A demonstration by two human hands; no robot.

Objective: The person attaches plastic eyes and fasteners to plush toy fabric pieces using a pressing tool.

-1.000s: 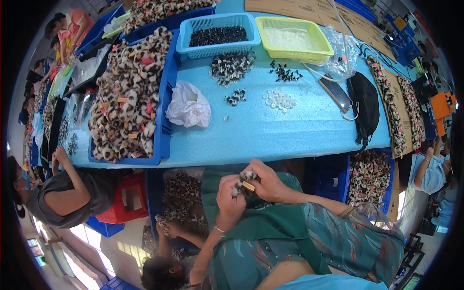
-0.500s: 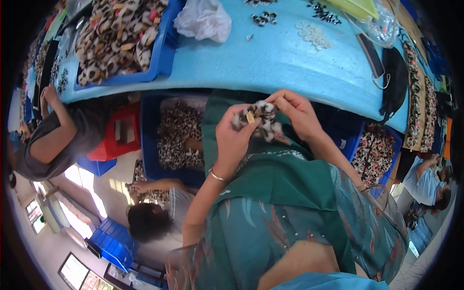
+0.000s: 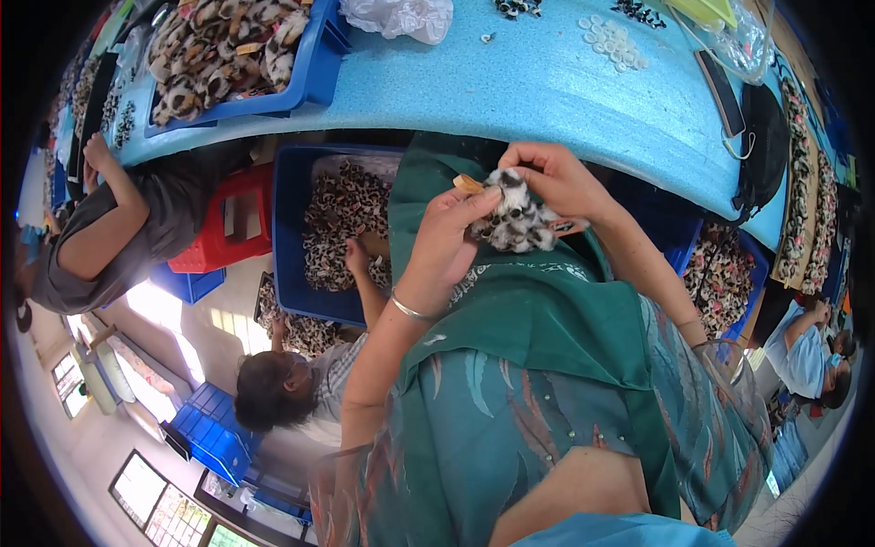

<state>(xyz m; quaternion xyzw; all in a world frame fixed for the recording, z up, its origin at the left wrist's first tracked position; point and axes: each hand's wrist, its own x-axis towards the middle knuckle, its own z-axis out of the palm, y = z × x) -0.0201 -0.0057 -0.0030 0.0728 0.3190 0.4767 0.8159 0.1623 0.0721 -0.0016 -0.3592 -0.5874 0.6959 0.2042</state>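
Between my two hands, over my green apron (image 3: 547, 337), is a small plush toy (image 3: 518, 219) with white, black and brown patches and an orange tag. Thumb and fingers of my left hand (image 3: 448, 223) are closed on its left side, near the tag. My right hand (image 3: 556, 178) pinches the toy's upper right part. Whether a small piece sits under the right fingertips is hidden. At the far left of the table a blue tray (image 3: 305, 87) holds a heap of similar plush pieces (image 3: 223, 55).
Ahead is a blue-covered table (image 3: 456, 96) with clear discs (image 3: 612, 44), small black parts (image 3: 518, 7), a dark phone-like slab (image 3: 720, 91) and a black bag (image 3: 761, 137). Blue bins (image 3: 287, 237) of plush pieces stand below left and right. A co-worker (image 3: 283, 392) reaches into the left bin.
The toy has been turned in my hands, and its tag now points up to the left. The co-worker at lower left has raised a hand into the bin. My view has shifted slightly.
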